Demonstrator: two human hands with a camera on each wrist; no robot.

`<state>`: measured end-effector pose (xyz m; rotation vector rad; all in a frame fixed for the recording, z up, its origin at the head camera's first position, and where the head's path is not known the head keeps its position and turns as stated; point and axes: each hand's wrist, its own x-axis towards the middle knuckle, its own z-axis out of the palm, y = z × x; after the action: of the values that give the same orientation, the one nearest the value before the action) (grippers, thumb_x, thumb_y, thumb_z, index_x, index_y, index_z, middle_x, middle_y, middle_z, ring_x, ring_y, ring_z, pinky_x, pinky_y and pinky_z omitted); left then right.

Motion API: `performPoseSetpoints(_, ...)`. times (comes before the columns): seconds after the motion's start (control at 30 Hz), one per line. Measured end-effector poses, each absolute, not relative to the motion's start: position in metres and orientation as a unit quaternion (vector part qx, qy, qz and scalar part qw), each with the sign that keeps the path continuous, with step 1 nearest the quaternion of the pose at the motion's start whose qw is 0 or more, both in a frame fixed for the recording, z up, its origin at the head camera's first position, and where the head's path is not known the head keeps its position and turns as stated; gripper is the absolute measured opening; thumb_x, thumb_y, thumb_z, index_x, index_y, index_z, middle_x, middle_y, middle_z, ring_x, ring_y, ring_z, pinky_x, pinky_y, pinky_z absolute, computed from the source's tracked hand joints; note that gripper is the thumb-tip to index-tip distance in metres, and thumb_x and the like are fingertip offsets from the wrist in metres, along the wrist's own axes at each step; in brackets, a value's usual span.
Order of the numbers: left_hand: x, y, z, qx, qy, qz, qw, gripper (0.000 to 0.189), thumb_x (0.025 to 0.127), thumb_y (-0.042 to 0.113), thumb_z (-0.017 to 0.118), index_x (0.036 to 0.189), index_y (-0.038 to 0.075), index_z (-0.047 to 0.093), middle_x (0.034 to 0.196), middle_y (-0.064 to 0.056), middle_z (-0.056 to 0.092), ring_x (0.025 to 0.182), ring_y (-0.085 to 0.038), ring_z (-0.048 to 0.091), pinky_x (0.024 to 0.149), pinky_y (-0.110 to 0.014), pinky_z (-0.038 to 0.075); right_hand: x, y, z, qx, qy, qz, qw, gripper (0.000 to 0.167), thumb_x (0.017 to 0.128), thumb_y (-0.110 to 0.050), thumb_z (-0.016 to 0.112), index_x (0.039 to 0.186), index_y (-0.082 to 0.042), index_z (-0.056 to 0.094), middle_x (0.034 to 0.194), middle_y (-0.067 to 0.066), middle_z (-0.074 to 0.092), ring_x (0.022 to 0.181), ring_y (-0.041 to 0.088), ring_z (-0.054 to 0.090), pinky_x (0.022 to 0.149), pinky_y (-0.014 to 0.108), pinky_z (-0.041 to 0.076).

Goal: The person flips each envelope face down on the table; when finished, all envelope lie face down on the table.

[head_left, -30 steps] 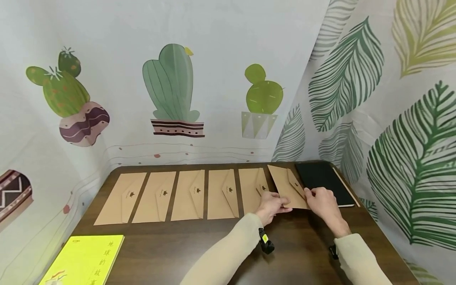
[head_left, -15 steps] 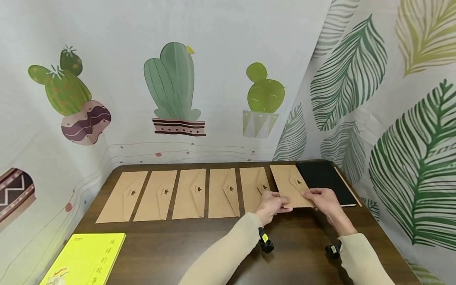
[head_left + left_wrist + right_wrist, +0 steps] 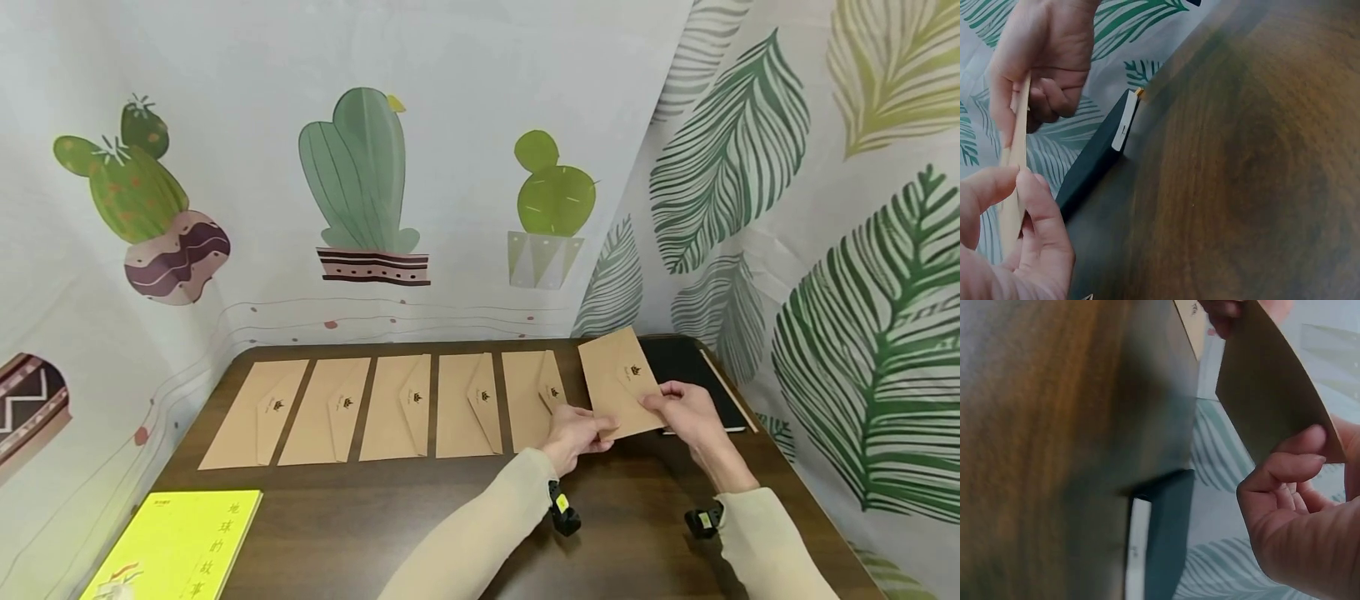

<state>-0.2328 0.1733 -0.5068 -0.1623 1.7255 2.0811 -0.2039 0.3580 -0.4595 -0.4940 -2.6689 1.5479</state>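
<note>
A brown kraft envelope (image 3: 611,379) with a dark crown print is held up off the table by both hands. My left hand (image 3: 576,435) pinches its lower left corner between thumb and fingers. At the lower right edge, my right hand (image 3: 692,415) grips it with the thumb on the front; curled fingers sit behind the paper (image 3: 1266,387) in the right wrist view. The left wrist view shows the envelope (image 3: 1016,144) nearly edge-on between the hands. A matching envelope (image 3: 525,387) lies flat just left, its lower right part hidden behind my left hand.
Several more envelopes (image 3: 397,408) lie in a row along the back of the brown table (image 3: 360,533). A black notebook (image 3: 678,358) lies at the back right, partly covered by the raised envelope, with a thin light stick (image 3: 727,387) beside it. A yellow book (image 3: 176,533) sits front left.
The envelope has tilted up and turned toward the viewer, its far edge rising to overlap the notebook. My right hand has shifted slightly rightward with it; the left hand barely moves.
</note>
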Motion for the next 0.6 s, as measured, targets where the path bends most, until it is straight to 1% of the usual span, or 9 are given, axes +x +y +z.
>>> performPoseSetpoints(0.1,-0.230,0.173,-0.506,-0.057,0.637,0.737,0.220,0.020,0.087,0.005,0.089,0.092,0.002,0.070,0.077,-0.001,0.066,0.052,-0.007,0.062,0.055,-0.020,0.060,-0.202,0.356,-0.454,-0.150,-0.867,0.474,0.013,0.030,0.101,-0.021,0.071,0.115,0.005,0.067,0.077,-0.008,0.072,0.069,0.010,0.064,0.062,0.033,0.056)
performPoseSetpoints(0.23,-0.225,0.173,-0.503,-0.053,0.658,0.718,0.223,0.023,0.086,0.012,0.092,0.083,0.006,0.071,0.072,-0.002,0.066,0.052,-0.009,0.064,0.058,-0.025,0.064,-0.202,0.354,-0.450,-0.148,-0.883,0.444,0.027,0.023,0.098,-0.020,0.071,0.106,0.001,0.070,0.075,-0.007,0.071,0.071,0.013,0.061,0.061,0.031,0.050)
performPoseSetpoints(0.33,-0.222,0.173,-0.501,-0.047,0.674,0.704,0.218,0.026,0.085,0.012,0.093,0.078,0.008,0.069,0.068,-0.001,0.064,0.050,-0.008,0.062,0.056,-0.025,0.063,-0.202,0.352,-0.450,-0.145,-0.890,0.431,0.034,0.019,0.096,-0.019,0.071,0.102,0.000,0.071,0.074,-0.006,0.072,0.072,0.014,0.062,0.062,0.030,0.047)
performPoseSetpoints(0.43,-0.220,0.173,-0.499,-0.033,0.685,0.696,0.212,0.023,0.085,0.008,0.093,0.075,0.005,0.072,0.065,-0.001,0.064,0.049,-0.008,0.059,0.054,-0.024,0.061,-0.203,0.349,-0.452,-0.139,-0.897,0.417,0.046,0.016,0.095,-0.015,0.071,0.099,0.000,0.071,0.073,-0.004,0.072,0.072,0.014,0.063,0.061,0.029,0.048)
performPoseSetpoints(0.5,-0.220,0.174,-0.498,-0.014,0.692,0.692,0.205,0.017,0.085,0.006,0.091,0.079,0.002,0.077,0.067,-0.003,0.068,0.052,-0.009,0.063,0.057,-0.025,0.063,-0.203,0.346,-0.454,-0.132,-0.905,0.400,0.058,0.013,0.093,-0.013,0.071,0.096,-0.001,0.072,0.072,-0.003,0.071,0.071,0.015,0.063,0.060,0.028,0.048)
performPoseSetpoints(0.57,-0.221,0.175,-0.496,0.010,0.695,0.692,0.195,0.012,0.088,0.005,0.088,0.090,-0.001,0.079,0.077,-0.005,0.074,0.060,-0.012,0.070,0.063,-0.028,0.066,-0.203,0.343,-0.455,-0.123,-0.912,0.384,0.069,0.011,0.093,-0.012,0.071,0.094,-0.001,0.073,0.070,-0.002,0.069,0.069,0.016,0.061,0.059,0.028,0.047)
performPoseSetpoints(0.6,-0.222,0.176,-0.496,0.022,0.696,0.693,0.189,0.013,0.090,0.006,0.086,0.097,-0.003,0.079,0.082,-0.006,0.077,0.066,-0.015,0.075,0.068,-0.029,0.067,-0.202,0.341,-0.455,-0.118,-0.916,0.377,0.071,0.011,0.094,-0.012,0.071,0.094,-0.001,0.073,0.070,-0.002,0.067,0.069,0.016,0.059,0.058,0.028,0.046)
